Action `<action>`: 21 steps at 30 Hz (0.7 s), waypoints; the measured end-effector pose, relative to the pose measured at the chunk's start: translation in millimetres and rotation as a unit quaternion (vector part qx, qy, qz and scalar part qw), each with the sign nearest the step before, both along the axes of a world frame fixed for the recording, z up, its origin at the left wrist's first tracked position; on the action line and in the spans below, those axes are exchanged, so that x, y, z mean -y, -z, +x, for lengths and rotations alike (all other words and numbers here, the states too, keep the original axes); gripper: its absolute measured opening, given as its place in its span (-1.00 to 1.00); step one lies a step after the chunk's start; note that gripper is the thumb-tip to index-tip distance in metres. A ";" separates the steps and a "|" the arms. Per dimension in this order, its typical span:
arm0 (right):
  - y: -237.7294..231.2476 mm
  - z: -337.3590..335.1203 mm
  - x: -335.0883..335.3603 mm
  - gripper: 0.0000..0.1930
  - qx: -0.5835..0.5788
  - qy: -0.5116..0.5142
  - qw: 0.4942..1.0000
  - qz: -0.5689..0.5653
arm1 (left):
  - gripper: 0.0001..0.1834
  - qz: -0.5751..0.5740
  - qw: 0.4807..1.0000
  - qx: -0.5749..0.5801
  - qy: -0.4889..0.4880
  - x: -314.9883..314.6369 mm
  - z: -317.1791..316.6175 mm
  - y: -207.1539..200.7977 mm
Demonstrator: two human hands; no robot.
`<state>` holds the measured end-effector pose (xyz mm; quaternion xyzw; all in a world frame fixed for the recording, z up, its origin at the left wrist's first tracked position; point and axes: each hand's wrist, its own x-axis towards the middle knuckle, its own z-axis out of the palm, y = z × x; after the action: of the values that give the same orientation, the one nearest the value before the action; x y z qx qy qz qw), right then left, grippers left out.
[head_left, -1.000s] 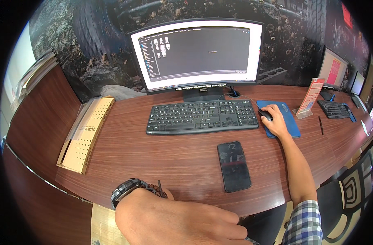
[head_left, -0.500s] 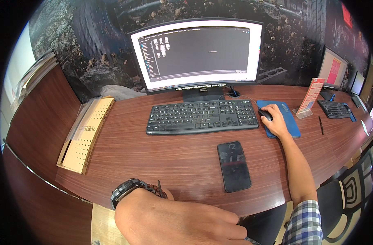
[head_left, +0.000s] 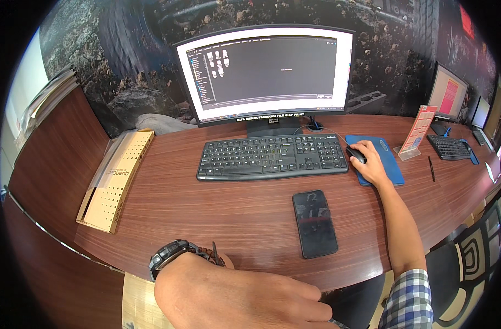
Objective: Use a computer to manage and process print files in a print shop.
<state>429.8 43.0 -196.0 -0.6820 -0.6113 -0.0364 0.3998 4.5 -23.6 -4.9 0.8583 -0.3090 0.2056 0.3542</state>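
On the blue mouse pad (head_left: 391, 159) a black mouse (head_left: 357, 154) lies under my right hand (head_left: 371, 164), whose fingers wrap over it. A black keyboard (head_left: 272, 158) is just left of the pad, beneath a wide monitor (head_left: 267, 74) showing a dark window with small file icons. My left hand (head_left: 250, 296) is low in front, by the desk's near edge, back side up. Its fingers curl downward, and their tips are hidden, so whatever they may hold cannot be seen. A dark watch (head_left: 171, 255) is on that wrist. Between the hands lies a black phone (head_left: 314, 223), untouched.
A yellow cardboard box (head_left: 121, 178) stretches along the desk's left side, beside a brown partition (head_left: 58, 142). Right of the pad are a red-and-white stand card (head_left: 417, 131), a black pen (head_left: 431, 169), and a second keyboard (head_left: 450, 147) with its monitor (head_left: 448, 93). Chairs (head_left: 470, 263) stand lower right.
On the monitor, the highlight around one file icon is gone. Both hands keep their places, and the phone and keyboard have not moved on the desk.
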 end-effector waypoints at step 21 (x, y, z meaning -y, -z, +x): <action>-0.8 -0.9 1.4 -0.58 0.003 0.015 1.000 0.001 | -0.71 0.061 0.998 0.003 -0.005 -0.8 2.4 -18.6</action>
<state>428.9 41.7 -195.2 -0.6907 -0.6023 -0.0454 0.3977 6.9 -22.9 13.6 0.8793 -0.3179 0.1903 0.2992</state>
